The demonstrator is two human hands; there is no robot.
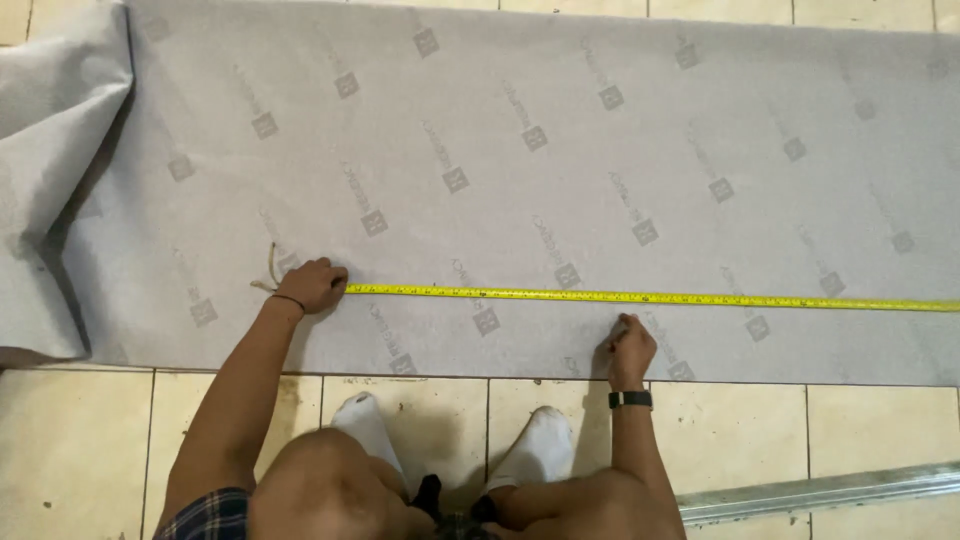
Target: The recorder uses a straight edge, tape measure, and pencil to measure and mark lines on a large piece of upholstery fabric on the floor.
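Head view: left hand (314,285), fingers curled, pins the end of a yellow measuring tape (650,297) stretched rightward across a grey patterned sheet (520,130) on the tiled floor (80,440). Right hand (630,348), fingers bunched, presses the sheet just below the tape; whether it holds anything cannot be told.

Tape measure (650,297) runs off the right edge.

Yellow tape measure (640,297); grey sheet (560,130), darker square marks.
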